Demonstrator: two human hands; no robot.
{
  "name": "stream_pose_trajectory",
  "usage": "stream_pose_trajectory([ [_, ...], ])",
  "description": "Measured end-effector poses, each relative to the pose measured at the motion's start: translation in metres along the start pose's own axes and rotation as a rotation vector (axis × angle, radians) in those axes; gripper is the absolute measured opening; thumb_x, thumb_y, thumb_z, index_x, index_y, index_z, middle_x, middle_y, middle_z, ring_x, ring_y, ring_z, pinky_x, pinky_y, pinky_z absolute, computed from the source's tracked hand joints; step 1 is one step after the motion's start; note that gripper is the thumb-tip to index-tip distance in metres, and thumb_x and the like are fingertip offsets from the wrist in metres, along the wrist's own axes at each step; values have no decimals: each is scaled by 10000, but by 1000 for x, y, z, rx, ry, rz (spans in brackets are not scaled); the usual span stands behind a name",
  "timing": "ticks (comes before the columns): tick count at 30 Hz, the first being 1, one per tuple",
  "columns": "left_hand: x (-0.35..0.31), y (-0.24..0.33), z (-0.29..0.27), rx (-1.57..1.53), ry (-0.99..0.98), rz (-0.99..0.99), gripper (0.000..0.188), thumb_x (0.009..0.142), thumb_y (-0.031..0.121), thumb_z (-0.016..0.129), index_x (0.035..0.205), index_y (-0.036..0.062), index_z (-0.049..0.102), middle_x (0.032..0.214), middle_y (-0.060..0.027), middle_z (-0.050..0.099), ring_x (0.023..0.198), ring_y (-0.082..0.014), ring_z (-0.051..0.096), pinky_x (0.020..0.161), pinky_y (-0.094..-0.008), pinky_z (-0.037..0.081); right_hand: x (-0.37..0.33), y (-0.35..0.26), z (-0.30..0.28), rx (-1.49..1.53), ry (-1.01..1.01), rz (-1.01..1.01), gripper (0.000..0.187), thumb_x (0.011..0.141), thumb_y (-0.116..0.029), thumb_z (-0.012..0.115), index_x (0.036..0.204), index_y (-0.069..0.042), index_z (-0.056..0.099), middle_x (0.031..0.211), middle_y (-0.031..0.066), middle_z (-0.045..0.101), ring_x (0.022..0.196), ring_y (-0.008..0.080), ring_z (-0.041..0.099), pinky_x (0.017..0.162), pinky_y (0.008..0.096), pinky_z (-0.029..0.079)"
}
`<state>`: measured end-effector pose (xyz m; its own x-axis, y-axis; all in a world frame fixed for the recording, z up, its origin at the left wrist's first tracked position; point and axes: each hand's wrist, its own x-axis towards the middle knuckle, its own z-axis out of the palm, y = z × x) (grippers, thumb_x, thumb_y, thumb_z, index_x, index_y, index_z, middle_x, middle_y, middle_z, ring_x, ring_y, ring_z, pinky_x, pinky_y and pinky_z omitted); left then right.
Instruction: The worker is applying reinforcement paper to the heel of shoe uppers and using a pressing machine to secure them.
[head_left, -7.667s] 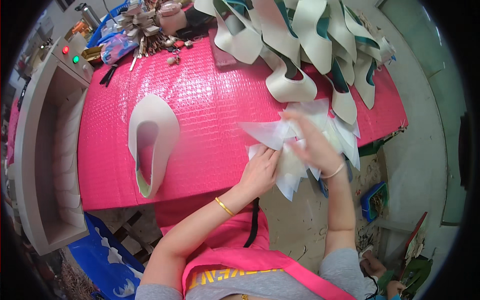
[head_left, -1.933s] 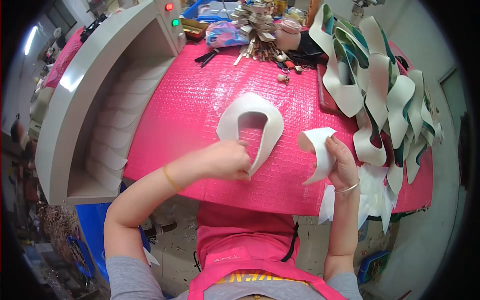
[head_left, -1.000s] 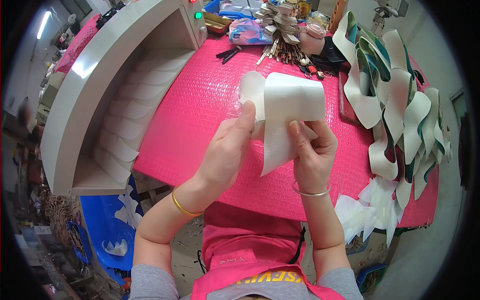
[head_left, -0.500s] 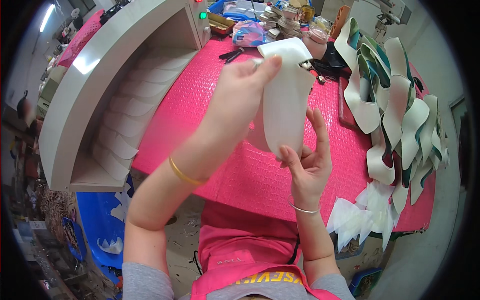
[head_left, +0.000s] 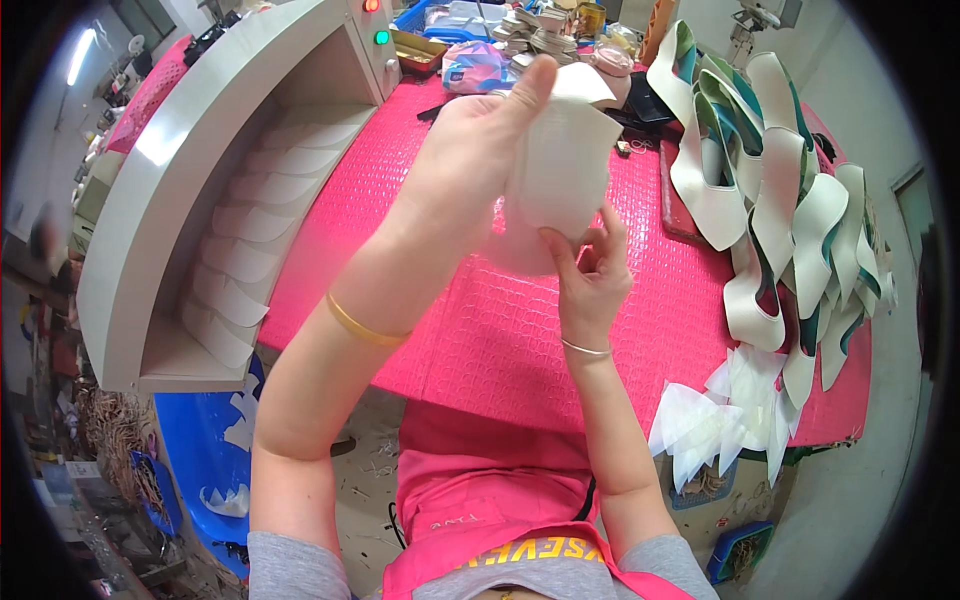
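I hold a white curved shoe-upper piece [head_left: 560,165] up in the air above the pink table [head_left: 480,330]. My left hand [head_left: 470,160] grips its upper left side, thumb raised along the top edge. My right hand [head_left: 590,270] pinches its lower edge from below, fingers on a thin translucent liner sheet [head_left: 515,255] that shows under the piece. Both wrists wear thin bangles.
A grey conveyor machine [head_left: 190,200] with a row of white pieces [head_left: 250,260] runs along the left. A pile of white-and-green uppers [head_left: 770,200] lies at the right, translucent sheets [head_left: 720,415] hang off the front right edge, tools and small parts [head_left: 530,35] clutter the far side, and blue bin [head_left: 205,460] stands below.
Both hands have lifted the white piece off the table and higher toward the camera. The left hand moved from the lying piece to grip its upper side; the right hand slid to its lower edge.
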<state>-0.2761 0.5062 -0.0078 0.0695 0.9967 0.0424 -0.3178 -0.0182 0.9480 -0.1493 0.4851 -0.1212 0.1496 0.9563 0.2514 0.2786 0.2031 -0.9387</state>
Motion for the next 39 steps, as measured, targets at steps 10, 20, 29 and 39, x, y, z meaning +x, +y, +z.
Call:
stream_pose_trajectory([
  [10,-13,-109,-23,772,-146,668,241,677,9,628,904,88,648,905,-92,620,823,-241,591,721,-341,451,52,-7,-39,656,-137,-88,179,737,-36,635,895,-14,553,908,40,568,835,95,506,775,247,387],
  [20,-40,-138,-49,749,-191,531,224,649,11,619,864,71,603,829,-76,560,812,-255,494,766,-348,358,2,-5,-85,636,-790,-248,361,552,48,735,868,-27,576,812,48,581,764,141,552,714,268,434],
  [29,-55,-137,-51,690,-285,483,209,682,77,658,888,103,634,893,-47,580,851,-232,503,808,-341,342,63,-8,-43,501,-247,-102,92,680,23,661,745,6,598,735,59,600,712,120,564,680,244,452],
  [39,-78,-142,-60,605,-288,323,211,760,253,621,870,76,652,1033,-74,566,1041,-221,464,983,-396,223,53,22,-14,536,-307,172,84,712,-18,664,767,7,605,742,52,616,671,100,574,619,210,467],
])
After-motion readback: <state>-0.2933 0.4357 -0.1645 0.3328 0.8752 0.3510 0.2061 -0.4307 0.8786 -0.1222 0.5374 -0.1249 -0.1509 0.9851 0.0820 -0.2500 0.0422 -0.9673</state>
